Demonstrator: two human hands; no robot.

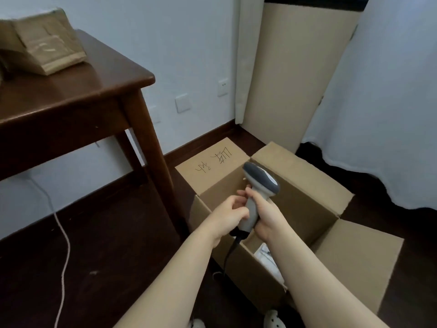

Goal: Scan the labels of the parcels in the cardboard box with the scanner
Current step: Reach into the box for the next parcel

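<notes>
An open cardboard box (314, 204) stands on the dark floor with its flaps spread out. Above its opening I hold a grey handheld scanner (259, 183), head tilted up and away. My right hand (266, 220) grips the scanner's handle. My left hand (230, 215) closes on the lower handle from the left. A black cable (230, 252) hangs from the handle's base. Inside the box, low by my right forearm, part of a parcel with a white label (263, 253) shows; the remaining contents are hidden.
A dark wooden table (78, 95) stands left of the box, with brown paper parcels (40, 43) on it. A white cord (63, 233) trails over the floor. A tall cardboard sheet (295, 74) leans on the wall behind. White cloth (390, 102) hangs at right.
</notes>
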